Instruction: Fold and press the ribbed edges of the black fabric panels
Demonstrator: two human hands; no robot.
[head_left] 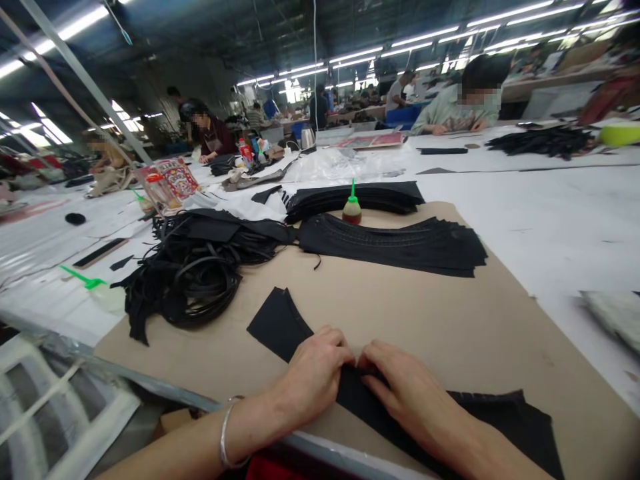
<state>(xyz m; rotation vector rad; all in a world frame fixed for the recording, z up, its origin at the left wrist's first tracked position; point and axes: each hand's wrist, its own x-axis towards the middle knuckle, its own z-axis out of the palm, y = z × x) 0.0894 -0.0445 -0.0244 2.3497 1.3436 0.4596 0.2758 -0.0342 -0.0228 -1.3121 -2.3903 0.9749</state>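
Note:
A long curved piece of black material (pixel 278 321) lies across the brown sheet (pixel 280 273) in front of me. My left hand (pixel 323 367) pinches its upper edge near the middle, fingers curled. Right beside it, my right hand (pixel 395 380) grips the same edge, thumb below and fingers above. The fingertips of both hands nearly meet. Beyond them is a stack of similar curved black pieces (pixel 390 243), with a second stack (pixel 360 197) behind it. A small bottle with a green nozzle (pixel 352 208) stands between the stacks.
A heap of black strips (pixel 200 267) is on the left, near another green-nozzled bottle (pixel 103 290). A clear jar (pixel 161 190) stands farther back. Across the white table (pixel 550 220), a person (pixel 460 107) works near a black pile (pixel 543 140). A pale rack (pixel 55 400) sits lower left.

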